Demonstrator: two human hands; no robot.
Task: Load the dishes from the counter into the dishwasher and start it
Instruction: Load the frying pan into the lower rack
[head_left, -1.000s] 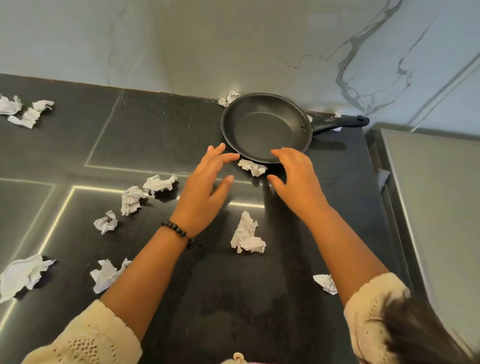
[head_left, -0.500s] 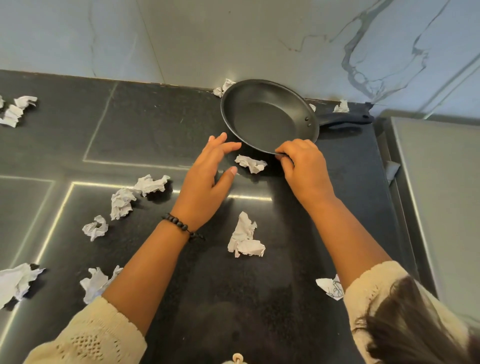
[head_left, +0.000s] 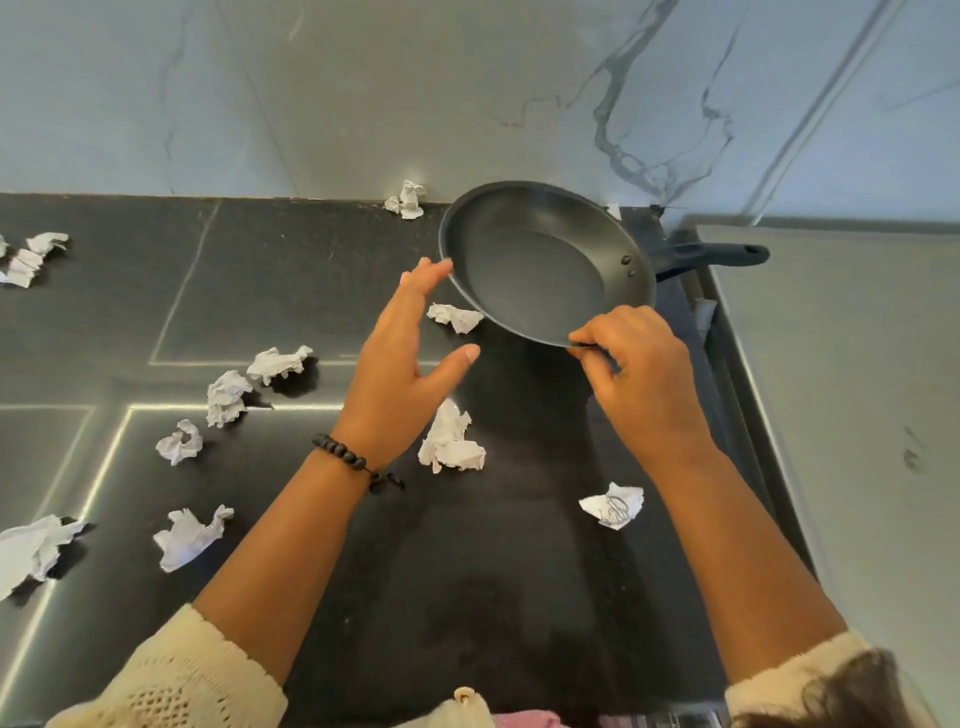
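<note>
A black frying pan (head_left: 535, 265) is tilted up off the dark counter (head_left: 291, 280) near the back wall, its handle (head_left: 717, 255) pointing right. My right hand (head_left: 639, 374) pinches the pan's near rim between thumb and fingers. My left hand (head_left: 405, 364) is spread with straight fingers, its fingertips touching the pan's left rim. A beaded bracelet sits on my left wrist.
Several crumpled paper balls lie scattered over the counter, one (head_left: 456, 317) just below the pan, one (head_left: 451, 441) between my wrists, one (head_left: 613, 505) by my right forearm. A marble wall (head_left: 467, 93) stands behind. A grey surface (head_left: 841, 415) borders the counter on the right.
My right hand has closed on the pan's near rim and lifted it, so the pan now tilts up. My left hand has moved to the pan's left rim.
</note>
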